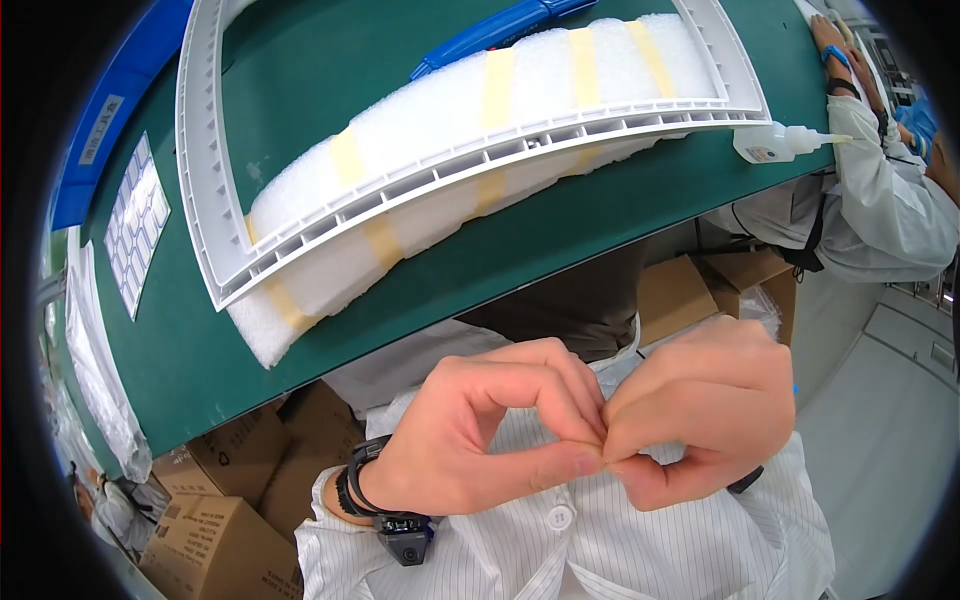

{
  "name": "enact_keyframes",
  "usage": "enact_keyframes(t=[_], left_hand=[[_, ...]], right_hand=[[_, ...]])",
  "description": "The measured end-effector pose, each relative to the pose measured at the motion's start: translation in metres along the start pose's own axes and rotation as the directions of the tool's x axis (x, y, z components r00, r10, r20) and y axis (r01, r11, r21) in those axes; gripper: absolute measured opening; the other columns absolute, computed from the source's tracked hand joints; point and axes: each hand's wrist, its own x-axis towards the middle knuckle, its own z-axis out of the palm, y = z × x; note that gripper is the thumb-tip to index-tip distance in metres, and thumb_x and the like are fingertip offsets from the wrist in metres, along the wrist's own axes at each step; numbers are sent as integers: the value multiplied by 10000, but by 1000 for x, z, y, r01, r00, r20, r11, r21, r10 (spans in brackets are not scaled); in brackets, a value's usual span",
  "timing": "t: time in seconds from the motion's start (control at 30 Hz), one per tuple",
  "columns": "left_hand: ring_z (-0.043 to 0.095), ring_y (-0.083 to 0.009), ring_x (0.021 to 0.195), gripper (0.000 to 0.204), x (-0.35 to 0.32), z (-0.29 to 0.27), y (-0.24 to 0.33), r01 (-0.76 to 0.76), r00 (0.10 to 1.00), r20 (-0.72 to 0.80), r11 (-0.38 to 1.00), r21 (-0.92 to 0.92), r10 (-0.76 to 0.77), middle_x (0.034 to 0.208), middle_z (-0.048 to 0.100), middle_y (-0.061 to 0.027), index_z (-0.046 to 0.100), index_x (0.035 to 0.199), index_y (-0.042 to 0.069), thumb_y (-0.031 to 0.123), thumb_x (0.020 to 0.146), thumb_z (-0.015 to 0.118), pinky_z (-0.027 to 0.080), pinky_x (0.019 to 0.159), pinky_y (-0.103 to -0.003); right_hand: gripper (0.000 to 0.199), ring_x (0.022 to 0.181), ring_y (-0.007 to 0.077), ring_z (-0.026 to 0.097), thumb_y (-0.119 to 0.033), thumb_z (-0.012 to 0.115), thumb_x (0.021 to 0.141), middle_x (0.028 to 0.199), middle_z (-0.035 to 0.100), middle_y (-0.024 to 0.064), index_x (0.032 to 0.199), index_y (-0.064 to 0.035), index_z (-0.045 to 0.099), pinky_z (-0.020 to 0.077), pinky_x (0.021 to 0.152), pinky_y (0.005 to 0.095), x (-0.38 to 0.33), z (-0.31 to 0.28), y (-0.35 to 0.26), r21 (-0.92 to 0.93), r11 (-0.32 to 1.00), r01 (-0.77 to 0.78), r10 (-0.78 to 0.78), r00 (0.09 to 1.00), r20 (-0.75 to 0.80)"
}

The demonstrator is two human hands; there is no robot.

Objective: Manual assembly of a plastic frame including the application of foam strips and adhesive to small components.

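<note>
My left hand [500, 425] and my right hand [700, 415] meet in front of my chest, short of the table's near edge. Thumb and fingers of each are pinched together, and the fingertips of the two touch. Whatever lies between them, if anything, is hidden or too small to make out. Beyond them a white plastic frame [205, 200] with slots along its near bar rests on a white foam pad [420, 95]. Bands of yellow tape [497, 88] wrap the pad.
The green table [190, 385] carries a sheet of labels [135, 225], a blue bin [110, 110], a blue tool [500, 30] and a small dropper bottle [770, 143]. Cardboard boxes [215, 550] stand below at left, another box [675, 300] at right. A co-worker's sleeve [880, 190] reaches in at far right.
</note>
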Motion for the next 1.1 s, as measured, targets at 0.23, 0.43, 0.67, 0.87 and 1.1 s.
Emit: enact_keyframes(t=[0.23, 0.43, 0.67, 0.87, 1.1], left_hand=[[595, -195, 919, 80, -1, 1, -1, -20, 1000, -21, 999, 37, 21, 921, 646, -80, 704, 844, 23, -33, 797, 736, 446, 859, -328], [586, -198, 919, 82, 0, 4, -1, -68, 996, -49, 997, 46, 70, 917, 656, -80, 706, 842, 26, -31, 794, 740, 444, 870, -339], [580, -193, 924, 89, 1, 3, 0, -105, 994, -27, 993, 59, 107, 919, 657, -74, 704, 839, 25, -36, 786, 742, 443, 865, -334], [590, -201, 920, 100, 1, 4, 1, -113, 993, -27, 990, 81, 115, 928, 647, -87, 701, 839, 24, -51, 780, 735, 448, 870, -335], [600, -208, 916, 104, 0, 3, 2, -132, 990, -33, 975, 176, 140, 932, 633, -93, 692, 831, 19, -56, 769, 730, 460, 863, -337]], right_hand=[[223, 511, 176, 587, 28, 727, 576, 698, 607, 44, 780, -29, 657, 482, 445, 252, -3, 7, 2, -149, 982, 117, -130, 988, -85], [239, 519, 190, 604, 33, 733, 564, 699, 606, 75, 789, 12, 656, 526, 476, 260, -4, 9, 4, -196, 958, 211, -237, 964, -122], [230, 514, 195, 605, 41, 740, 564, 695, 608, 79, 776, 15, 656, 530, 484, 258, -7, 12, 7, -142, 968, 208, -233, 954, -187], [230, 508, 184, 600, 53, 732, 558, 690, 602, 72, 769, 5, 655, 504, 459, 248, -5, 9, 4, -180, 966, 187, -216, 964, -155], [238, 504, 171, 580, 26, 720, 538, 697, 581, 63, 760, -1, 637, 486, 444, 244, -4, 8, 4, -229, 955, 189, -220, 969, -114]])
